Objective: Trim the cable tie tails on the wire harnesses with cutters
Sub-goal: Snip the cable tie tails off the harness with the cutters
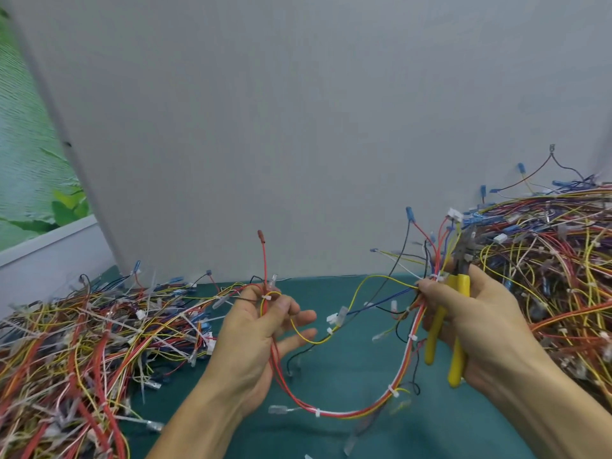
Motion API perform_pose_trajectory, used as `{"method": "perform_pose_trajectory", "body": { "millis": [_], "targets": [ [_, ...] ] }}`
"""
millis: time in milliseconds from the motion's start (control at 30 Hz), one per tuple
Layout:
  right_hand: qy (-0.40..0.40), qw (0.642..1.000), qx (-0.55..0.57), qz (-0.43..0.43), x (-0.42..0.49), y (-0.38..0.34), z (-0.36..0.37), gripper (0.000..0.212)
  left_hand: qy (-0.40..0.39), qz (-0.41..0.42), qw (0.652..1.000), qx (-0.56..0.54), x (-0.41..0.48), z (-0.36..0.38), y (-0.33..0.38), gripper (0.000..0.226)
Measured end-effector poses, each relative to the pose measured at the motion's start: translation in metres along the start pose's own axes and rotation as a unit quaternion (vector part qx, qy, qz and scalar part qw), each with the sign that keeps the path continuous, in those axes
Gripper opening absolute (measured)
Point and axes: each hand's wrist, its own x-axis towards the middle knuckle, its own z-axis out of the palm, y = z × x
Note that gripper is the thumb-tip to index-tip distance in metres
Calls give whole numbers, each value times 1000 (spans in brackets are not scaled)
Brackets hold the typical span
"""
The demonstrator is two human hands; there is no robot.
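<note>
The left hand (pixel 258 332) pinches one end of a harness (pixel 331 413) between thumb and forefinger, beside a white tie (pixel 266 297); its other fingers stretch loosely outward. The right hand (pixel 480 319) is wrapped round the yellow-handled cutters (pixel 458 313) and also clamps the harness's other end against them with its fingertips. The two hands are well apart, with the harness hanging between them in one low loop above the desk (pixel 331 362).

The cutters point up, their two handles spread. Their dark head is lost against the wires behind it, so I cannot tell how the blades stand. The palm hides how the fingers wrap the handles.

Five ties show on the held harness: one at each hand and three along the loop. Whether any tails remain is too small to judge.

There are two heaps of harnesses. The left pile (pixel 82 342) is cut off by the left and bottom edges, and the right pile (pixel 546 260) by the right edge. Their wires are too tangled to count. A grey wall (pixel 298 127) stands behind.
</note>
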Motion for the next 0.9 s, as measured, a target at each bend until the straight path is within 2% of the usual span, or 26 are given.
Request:
{"method": "perform_pose_trajectory", "body": {
  "millis": [133, 167, 200, 267, 333, 400, 467, 567, 700, 800, 900],
  "targets": [
    [32, 999, -10, 16, -2, 1, 3, 13, 3, -11, 997, -71, -2, 3, 8, 13],
    [44, 999, -9, 20, -2, 0, 2, 22, 9, -1, 997, -80, -1, 2, 11, 15],
    [56, 998, -5, 25, -2, -1, 2, 36, 23, 21, 998, -63, 1, 0, 12, 16],
    [77, 997, -3, 22, 1, -1, 0, 59, 71, 83, 989, 95, 5, -7, 14, 18],
    [88, 996, -28, -3, 2, -1, -2, 69, 93, 116, 963, 226, 7, -13, 12, 19],
    [85, 990, -98, -52, -1, 1, -3, 71, 88, 92, 967, 221, 6, -14, 11, 19],
    [67, 980, -162, -96, -4, 2, -3, 72, 94, 53, 983, 151, 4, -11, 15, 18],
    [19, 959, -239, -155, -7, -1, -3, 61, 88, 25, 993, 79, 4, -8, 19, 16],
    [-68, 920, -317, -221, -22, 2, 8, 45, 49, 21, 997, 56, -4, 2, 20, 17],
    [-92, 901, -340, -253, -33, 5, 16, 23, 21, 17, 998, 48, -9, 11, 19, 17],
    [-117, 893, -349, -258, -36, 7, 20, 16, 1, 17, 998, 52, -14, 17, 18, 15]
  ]
}}
